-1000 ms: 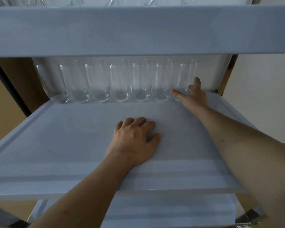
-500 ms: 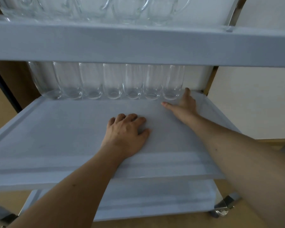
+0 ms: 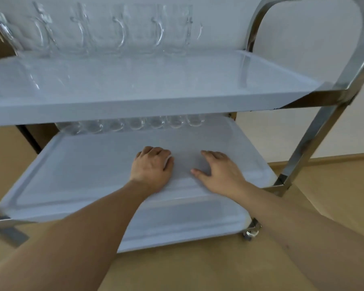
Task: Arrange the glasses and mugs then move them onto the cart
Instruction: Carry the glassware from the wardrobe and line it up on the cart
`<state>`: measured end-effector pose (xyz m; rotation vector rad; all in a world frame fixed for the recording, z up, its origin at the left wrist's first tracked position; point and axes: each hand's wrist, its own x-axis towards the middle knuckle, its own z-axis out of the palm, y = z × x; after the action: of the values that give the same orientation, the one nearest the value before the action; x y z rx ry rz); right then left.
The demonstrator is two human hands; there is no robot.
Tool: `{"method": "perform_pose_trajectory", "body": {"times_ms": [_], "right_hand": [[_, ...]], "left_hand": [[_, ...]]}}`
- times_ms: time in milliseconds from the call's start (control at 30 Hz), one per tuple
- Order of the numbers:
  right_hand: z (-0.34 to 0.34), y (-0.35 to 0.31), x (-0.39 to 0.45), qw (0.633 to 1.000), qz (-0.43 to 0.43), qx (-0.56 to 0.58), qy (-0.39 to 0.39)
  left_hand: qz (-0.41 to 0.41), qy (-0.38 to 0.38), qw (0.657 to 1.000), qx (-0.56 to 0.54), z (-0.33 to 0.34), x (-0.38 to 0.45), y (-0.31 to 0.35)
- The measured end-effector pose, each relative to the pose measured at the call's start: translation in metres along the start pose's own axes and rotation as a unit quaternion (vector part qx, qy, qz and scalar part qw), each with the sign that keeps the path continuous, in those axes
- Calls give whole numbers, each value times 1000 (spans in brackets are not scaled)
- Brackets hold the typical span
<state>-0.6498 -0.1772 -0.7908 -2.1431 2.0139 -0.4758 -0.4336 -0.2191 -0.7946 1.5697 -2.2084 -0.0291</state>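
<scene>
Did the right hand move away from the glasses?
Yes. The right hand was touching the end glass of the row; now it rests nearer the shelf's front, beside the left hand.

Obs.: both my forearms are bare from the near frame edge to the wrist; no sleeve or cuff shows on either side. Left hand (image 3: pixel 151 166): no ring, no watch, no strap, no glove. Right hand (image 3: pixel 219 170): likewise unadorned, wrist bare. Nails on the fingers that show look short and unpainted (blur limits certainty here). A small dark speck sits on my right forearm (image 3: pixel 288 246), near the lower frame edge.
</scene>
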Motion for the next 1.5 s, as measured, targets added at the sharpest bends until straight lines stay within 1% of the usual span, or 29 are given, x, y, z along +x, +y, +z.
{"method": "perform_pose_trajectory", "body": {"times_ms": [67,133,200,300,500,600,833,900,1067,1167,1267,1400,1500], "right_hand": [[-11,-4,-16,1000,15,4,-19],[-27,-14,-34,998,33,13,-54],[-50,-26,-51,995,47,26,-87],[-94,-49,-76,992,53,37,-111],[-219,-98,-115,985,87,74,-133],[-296,-123,-112,983,94,90,-130],[-489,-175,-71,991,89,86,-46],[-543,-188,-66,993,82,81,-18],[-672,-208,-63,993,47,63,92],[-727,-211,-67,989,35,50,135],[-763,-203,-75,987,32,29,157],[-794,-185,-83,983,39,2,180],[-808,-167,-90,979,64,-1,194]], "left_hand": [[9,-29,999,-19,-12,-14,15],[20,-88,996,-13,-34,-29,34],[38,-150,988,5,-64,-39,49],[49,-199,979,14,-119,-47,71],[30,-287,957,-21,-251,-49,116],[45,-303,952,-10,-324,-27,135],[52,-227,972,36,-509,59,196],[65,-193,978,41,-560,77,218],[100,-80,990,62,-669,112,274],[111,-32,992,59,-707,124,302],[131,-3,990,61,-726,132,333],[166,21,983,71,-733,147,371],[188,21,980,60,-728,162,399]]}}
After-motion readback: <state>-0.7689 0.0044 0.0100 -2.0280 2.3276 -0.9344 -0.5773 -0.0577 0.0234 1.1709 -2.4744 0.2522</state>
